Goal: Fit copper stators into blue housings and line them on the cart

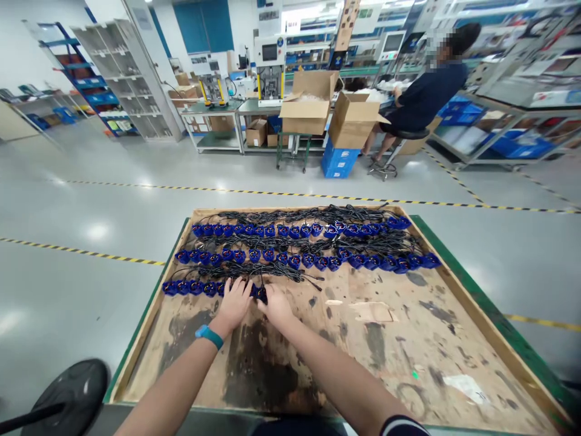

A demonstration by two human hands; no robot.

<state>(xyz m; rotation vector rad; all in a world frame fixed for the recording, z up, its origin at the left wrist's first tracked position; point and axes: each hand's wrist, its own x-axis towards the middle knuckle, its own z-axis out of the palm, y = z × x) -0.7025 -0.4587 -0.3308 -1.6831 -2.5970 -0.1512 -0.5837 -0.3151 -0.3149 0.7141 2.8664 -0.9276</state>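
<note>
Rows of round blue plastic housings with black cables lie in a wooden tray (363, 363). At the right end of the nearest row, my left hand (236, 303) rests over several housings, its fingers spread and touching them. Close beside it, my right hand (278, 307) has its thumb and fingers closed on the row's last blue housing (262, 294); the fingertips are partly hidden. Farther left in the same row sits another blue housing (195, 287). The black cables (267, 270) of this row are laid out behind it.
Raised wooden edges with a green border surround the tray. A torn paper label (467, 387) lies at its front right. A round black stool (68, 396) stands at lower left. Beyond the taped floor are cardboard boxes (306, 100), blue crates (339, 160) and a seated person (431, 91).
</note>
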